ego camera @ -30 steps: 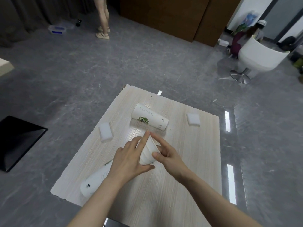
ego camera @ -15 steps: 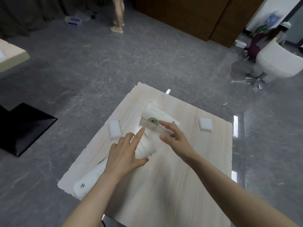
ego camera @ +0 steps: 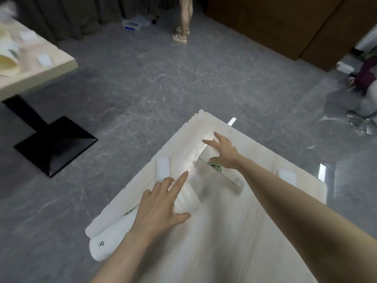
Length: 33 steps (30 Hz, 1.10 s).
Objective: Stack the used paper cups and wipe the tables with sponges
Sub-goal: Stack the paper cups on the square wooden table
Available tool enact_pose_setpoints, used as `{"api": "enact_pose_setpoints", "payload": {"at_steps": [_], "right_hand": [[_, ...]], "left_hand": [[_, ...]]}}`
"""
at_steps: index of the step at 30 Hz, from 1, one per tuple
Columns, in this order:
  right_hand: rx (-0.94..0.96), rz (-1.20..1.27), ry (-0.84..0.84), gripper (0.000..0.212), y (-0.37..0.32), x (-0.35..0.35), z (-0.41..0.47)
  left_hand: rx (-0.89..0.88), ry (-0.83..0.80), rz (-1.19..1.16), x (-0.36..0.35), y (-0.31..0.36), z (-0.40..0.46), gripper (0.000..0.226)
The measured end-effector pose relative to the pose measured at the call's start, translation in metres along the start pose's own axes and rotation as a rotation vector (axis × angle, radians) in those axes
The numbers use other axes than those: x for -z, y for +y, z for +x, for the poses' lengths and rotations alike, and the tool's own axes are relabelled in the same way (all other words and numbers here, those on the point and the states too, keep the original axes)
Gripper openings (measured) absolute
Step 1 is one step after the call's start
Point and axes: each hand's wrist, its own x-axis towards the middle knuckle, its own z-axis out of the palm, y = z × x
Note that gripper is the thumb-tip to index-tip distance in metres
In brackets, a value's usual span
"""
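On pale wood-grain tabletop, left to right: white paper cup lying at near-left edge; white rectangular sponge; left hand gripping ribbed white paper cup, forefinger extended. Right hand, fingers spread, reaching over green-logo paper cup on its side, contact unclear through blur. Second white sponge far right. Cups light, thin-walled, crushable, prone to roll; grip mid-body gently.

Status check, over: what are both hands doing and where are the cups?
Left hand grips ribbed cup. Right hand spread over logo cup lying on table, fingers not yet closed. Third cup lies at near-left edge. Nothing blocking.
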Motion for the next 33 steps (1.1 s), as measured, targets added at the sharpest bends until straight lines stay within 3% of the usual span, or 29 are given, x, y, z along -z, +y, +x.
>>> {"api": "enact_pose_setpoints", "payload": {"at_steps": [7,14,19,24,33], "right_hand": [[-0.053,-0.057,0.045,0.065,-0.001,-0.012,0.007],[-0.055,-0.075,0.066,0.037,0.0,-0.013,-0.014],[-0.064,0.055,0.199,0.01,0.003,-0.002,-0.042],[-0.065,0.281,0.311,0.025,0.007,0.017,-0.078],[-0.057,0.736,0.512,0.02,0.0,0.019,-0.145]], "left_hand": [[0.02,-0.013,0.005,0.0,-0.004,0.002,0.103],[-0.006,-0.02,0.015,0.0,-0.003,0.001,0.103],[-0.007,-0.031,-0.015,0.003,-0.002,-0.005,0.103],[-0.014,-0.046,-0.068,0.007,0.003,-0.012,0.102],[-0.064,-0.029,-0.09,0.0,0.015,-0.022,0.101]]}}
